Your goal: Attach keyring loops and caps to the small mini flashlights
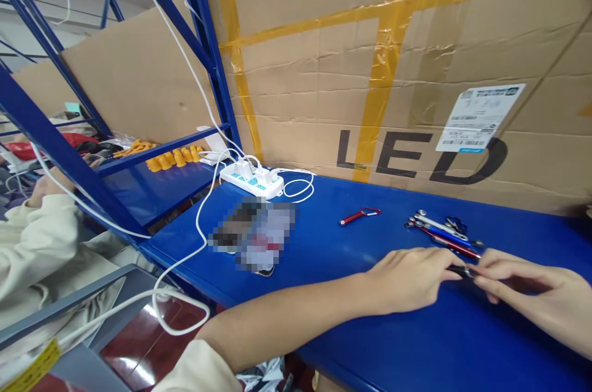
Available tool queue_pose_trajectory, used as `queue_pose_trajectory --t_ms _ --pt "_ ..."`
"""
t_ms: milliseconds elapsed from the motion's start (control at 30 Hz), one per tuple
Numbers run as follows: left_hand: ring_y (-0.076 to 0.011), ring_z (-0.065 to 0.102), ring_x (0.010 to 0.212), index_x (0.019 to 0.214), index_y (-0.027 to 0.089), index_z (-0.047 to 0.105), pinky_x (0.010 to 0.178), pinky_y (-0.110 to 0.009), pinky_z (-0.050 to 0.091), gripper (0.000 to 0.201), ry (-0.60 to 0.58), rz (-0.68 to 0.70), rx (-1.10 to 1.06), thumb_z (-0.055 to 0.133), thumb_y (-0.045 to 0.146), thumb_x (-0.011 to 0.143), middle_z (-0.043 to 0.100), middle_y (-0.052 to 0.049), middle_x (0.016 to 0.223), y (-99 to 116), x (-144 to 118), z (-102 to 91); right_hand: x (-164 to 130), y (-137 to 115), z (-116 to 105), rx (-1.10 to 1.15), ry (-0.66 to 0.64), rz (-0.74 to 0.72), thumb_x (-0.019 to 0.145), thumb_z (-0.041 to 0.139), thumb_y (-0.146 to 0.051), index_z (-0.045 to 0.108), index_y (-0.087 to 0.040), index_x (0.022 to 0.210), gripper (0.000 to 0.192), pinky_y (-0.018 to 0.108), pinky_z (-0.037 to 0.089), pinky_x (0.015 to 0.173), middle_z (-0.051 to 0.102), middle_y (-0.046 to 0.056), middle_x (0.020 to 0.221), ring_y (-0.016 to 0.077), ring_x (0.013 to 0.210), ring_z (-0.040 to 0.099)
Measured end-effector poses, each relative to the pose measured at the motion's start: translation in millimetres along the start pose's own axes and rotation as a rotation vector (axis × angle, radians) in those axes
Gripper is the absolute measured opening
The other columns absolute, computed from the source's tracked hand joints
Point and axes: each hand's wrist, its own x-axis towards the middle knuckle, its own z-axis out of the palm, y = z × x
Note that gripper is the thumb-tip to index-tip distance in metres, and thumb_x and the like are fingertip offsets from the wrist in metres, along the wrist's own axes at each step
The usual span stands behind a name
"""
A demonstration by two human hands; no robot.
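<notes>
A slim black tube-like thing with a shiny metal end (462, 271) runs between my two hands, just above the blue tabletop. My left hand (409, 280) is closed around one part of it, so most of its length is hidden. At the other end, my right hand (531, 296) pinches it between thumb and fingers. Just beyond my hands lies a loose group of similar thin tubes, among them a silver one (439, 224), a blue one (441, 233) and a red one (456, 245). Farther left on the table is a small red tube with a carabiner clip (357, 216).
Two blurred phones (266, 238) lie on the left of the blue table (324, 293). Behind them sits a white power strip (252, 179) with cables. A large cardboard panel (314, 90) closes off the back. At far left, another person's sleeve (41, 244) shows beyond the blue frame.
</notes>
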Motion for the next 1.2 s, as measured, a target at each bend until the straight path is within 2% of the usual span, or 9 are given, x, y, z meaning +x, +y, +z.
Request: queue_pose_trajectory --t_ms 200,367,433,633,800,900,967,1100,1200 --pt "-0.0185 0.055 0.103 0.111 0.013 0.044 0.083 -0.027 0.045 0.025 0.032 0.035 0.048 0.034 0.022 0.091 0.057 -0.007 0.111 -5.5 -0.5 3.4 -1.9 4.8 4.9 0.037 -0.054 0.174 0.068 0.058 -0.06 0.054 -0.021 0.04 0.048 0.022 0.043 0.044 0.052 0.005 0.051 0.0148 0.046 0.052" --pt "-0.0159 0.055 0.1 0.107 0.014 0.047 0.084 -0.026 0.044 0.021 0.073 0.072 0.091 0.036 0.018 0.09 0.059 -0.006 0.108 -10.3 1.4 2.5 6.0 -9.4 6.0 0.165 -0.129 0.491 0.054 0.057 -0.074 0.051 -0.018 0.039 0.059 0.025 0.031 0.035 0.047 0.006 0.045 0.0111 0.036 0.037" --pt "-0.0152 0.056 0.097 0.105 0.015 0.049 0.084 -0.025 0.044 0.02 0.094 0.093 0.101 0.036 0.018 0.09 0.06 -0.005 0.104 -11.2 3.0 2.4 7.9 -13.7 4.8 0.254 -0.168 0.599 0.053 0.058 -0.075 0.053 -0.017 0.046 0.059 0.024 0.029 0.036 0.048 0.005 0.047 0.0106 0.038 0.037" --pt "-0.0154 0.057 0.088 0.098 0.014 0.053 0.08 -0.026 0.046 0.017 0.175 0.145 0.063 0.04 0.021 0.089 0.062 -0.004 0.098 -12.7 9.9 7.4 5.6 -16.0 -6.0 0.429 -0.202 0.654 0.056 0.065 -0.064 0.053 -0.014 0.056 0.052 0.021 0.026 0.04 0.047 0.001 0.048 0.0088 0.042 0.038" --pt "-0.0142 0.055 0.092 0.113 0.019 0.049 0.083 -0.026 0.044 0.026 0.144 0.157 0.02 0.039 0.02 0.089 0.06 -0.002 0.101 -7.8 12.6 5.7 2.3 -16.2 -12.2 0.534 -0.21 0.66 0.06 0.067 -0.058 0.053 -0.013 0.06 0.047 0.019 0.027 0.04 0.048 0.0 0.05 0.0072 0.044 0.038" --pt "-0.0145 0.055 0.088 0.111 0.019 0.052 0.081 -0.026 0.045 0.026 0.144 0.137 0.029 0.039 0.02 0.089 0.061 -0.003 0.094 -4.9 14.1 5.3 1.5 -16.6 -12.3 0.549 -0.207 0.659 0.062 0.065 -0.059 0.052 -0.013 0.061 0.048 0.019 0.027 0.04 0.047 -0.001 0.049 0.0068 0.043 0.038" --pt "-0.0145 0.055 0.089 0.109 0.018 0.053 0.082 -0.026 0.045 0.025 0.176 0.107 0.019 0.038 0.02 0.089 0.061 -0.003 0.096 -3.6 15.6 6.6 1.2 -15.9 -11.9 0.518 -0.164 0.625 0.065 0.063 -0.059 0.051 -0.014 0.062 0.047 0.019 0.027 0.039 0.047 -0.001 0.048 0.007 0.042 0.038" --pt "-0.0152 0.056 0.09 0.108 0.016 0.053 0.082 -0.027 0.046 0.026 0.198 0.014 0.03 0.035 0.02 0.089 0.06 -0.005 0.102 -0.9 18.3 9.1 0.0 -13.0 -14.0 0.332 0.029 0.391 0.07 0.065 -0.048 0.058 -0.014 0.072 0.035 0.021 0.036 0.042 0.054 0.001 0.06 0.0088 0.045 0.045" --pt "-0.0153 0.056 0.09 0.109 0.018 0.053 0.08 -0.028 0.046 0.027 0.163 -0.023 0.049 0.034 0.02 0.089 0.06 -0.005 0.102 0.8 19.0 7.9 -1.4 -11.1 -17.6 0.222 0.076 0.163 0.072 0.066 -0.04 0.065 -0.016 0.08 0.025 0.023 0.043 0.046 0.058 0.006 0.079 0.0107 0.052 0.051"
